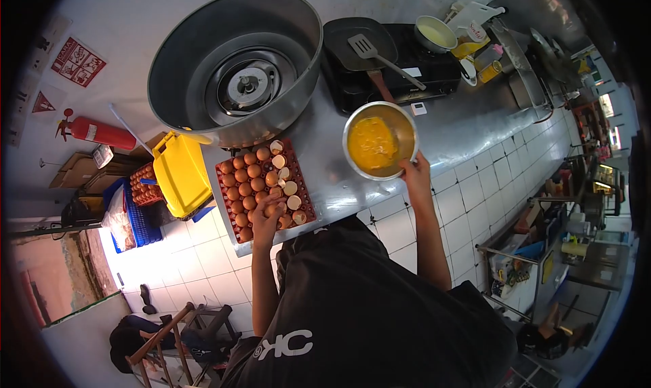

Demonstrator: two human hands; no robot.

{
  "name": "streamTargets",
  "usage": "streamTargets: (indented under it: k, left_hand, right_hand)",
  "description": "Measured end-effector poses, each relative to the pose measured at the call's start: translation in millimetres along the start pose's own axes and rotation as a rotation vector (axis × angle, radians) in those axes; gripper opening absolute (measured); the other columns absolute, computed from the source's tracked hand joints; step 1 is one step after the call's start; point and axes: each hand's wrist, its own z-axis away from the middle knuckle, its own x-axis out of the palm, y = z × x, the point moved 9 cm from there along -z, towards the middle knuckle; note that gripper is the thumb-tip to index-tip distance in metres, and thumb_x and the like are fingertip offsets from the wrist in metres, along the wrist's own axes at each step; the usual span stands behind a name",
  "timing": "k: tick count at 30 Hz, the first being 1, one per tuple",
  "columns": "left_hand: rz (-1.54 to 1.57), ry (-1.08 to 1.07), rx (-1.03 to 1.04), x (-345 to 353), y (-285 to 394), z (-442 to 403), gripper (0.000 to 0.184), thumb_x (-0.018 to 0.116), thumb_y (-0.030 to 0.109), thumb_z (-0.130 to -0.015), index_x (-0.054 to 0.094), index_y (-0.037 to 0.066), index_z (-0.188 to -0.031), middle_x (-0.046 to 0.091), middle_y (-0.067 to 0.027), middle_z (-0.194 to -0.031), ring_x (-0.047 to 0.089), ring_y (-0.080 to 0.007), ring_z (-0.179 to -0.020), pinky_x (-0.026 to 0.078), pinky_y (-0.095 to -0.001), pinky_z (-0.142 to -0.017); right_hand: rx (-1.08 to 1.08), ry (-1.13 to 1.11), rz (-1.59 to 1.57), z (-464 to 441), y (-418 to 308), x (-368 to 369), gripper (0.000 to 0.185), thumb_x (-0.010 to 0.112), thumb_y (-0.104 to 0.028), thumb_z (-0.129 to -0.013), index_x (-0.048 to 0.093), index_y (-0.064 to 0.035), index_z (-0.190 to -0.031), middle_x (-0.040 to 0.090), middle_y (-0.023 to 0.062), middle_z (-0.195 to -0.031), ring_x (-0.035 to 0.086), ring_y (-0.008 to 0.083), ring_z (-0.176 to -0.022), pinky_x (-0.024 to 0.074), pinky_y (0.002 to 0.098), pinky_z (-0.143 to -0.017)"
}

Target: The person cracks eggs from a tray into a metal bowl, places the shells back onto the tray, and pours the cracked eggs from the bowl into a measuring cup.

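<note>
My right hand point(415, 168) grips the rim of a steel bowl point(405, 131) at its lower right, thumb over the edge. Yellow beaten-looking egg point(372, 144) lies inside the bowl, which rests on or just above the steel counter. My left hand point(266, 220) is at the front of a red egg tray point(310, 201), its fingers curled round a brown egg point(271, 210). Whole brown eggs point(242, 176) fill much of the tray. Several cracked, empty shells point(290, 188) line its right side.
A big round metal machine bowl point(169, 83) stands behind the tray. A black stove point(434, 83) carries a square pan point(339, 39), a slotted spatula point(386, 62) and a small pot point(436, 34). The counter's front edge point(325, 224) runs by my body; a yellow-lidded bin point(182, 174) stands left.
</note>
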Motion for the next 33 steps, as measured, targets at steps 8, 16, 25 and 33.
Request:
streamTargets:
  k: [8, 16, 25, 33]
  left_hand:
    - [0.039, -0.01, 0.001, 3.0, -4.2, -2.9, 0.035, 0.069, 0.006, -0.097, 0.059, -0.004, -0.129, 0.072, -0.0102, -0.116, 0.065, -0.0102, -0.085, 0.054, -0.0231, -0.076]
    - [-0.002, -0.031, 0.002, 8.8, -1.0, -4.8, 0.034, 0.069, 0.005, -0.097, 0.06, -0.004, -0.128, 0.072, -0.0109, -0.115, 0.066, -0.0108, -0.087, 0.054, -0.024, -0.078]
    - [-0.025, -0.066, 0.038, 19.0, -0.4, -9.5, 0.034, 0.069, 0.007, -0.097, 0.061, -0.003, -0.129, 0.073, -0.009, -0.113, 0.065, -0.0083, -0.082, 0.055, -0.023, -0.076]
    - [-0.019, -0.112, 0.01, 36.6, 0.5, -13.3, 0.034, 0.069, 0.007, -0.098, 0.061, 0.0, -0.13, 0.073, -0.0085, -0.113, 0.064, -0.0072, -0.078, 0.054, -0.0198, -0.066]
  right_hand:
    - [-0.22, 0.322, 0.245, -28.4, -10.8, -90.8, 0.04, 0.059, -0.003, -0.092, 0.063, 0.0014, -0.131, 0.068, 0.0081, -0.091, 0.061, 0.0108, -0.072, 0.0528, 0.0276, -0.067]
    - [-0.494, 0.413, 0.35, -34.7, 0.1, -110.0, 0.046, 0.054, -0.001, -0.096, 0.057, 0.0013, -0.142, 0.072, 0.01, -0.109, 0.066, 0.0131, -0.091, 0.0527, 0.0288, -0.081]
    - [-0.624, 0.368, 0.494, -13.6, -12.8, -83.5, 0.052, 0.051, 0.003, -0.099, 0.049, -0.0016, -0.152, 0.067, 0.0195, -0.134, 0.068, 0.0245, -0.119, 0.0528, 0.0325, -0.097]
    - [-1.13, 0.402, 0.706, 13.4, -45.2, -69.2, 0.054, 0.057, 0.011, -0.094, 0.052, 0.0038, -0.146, 0.063, 0.0253, -0.138, 0.065, 0.0376, -0.124, 0.053, 0.039, -0.102]
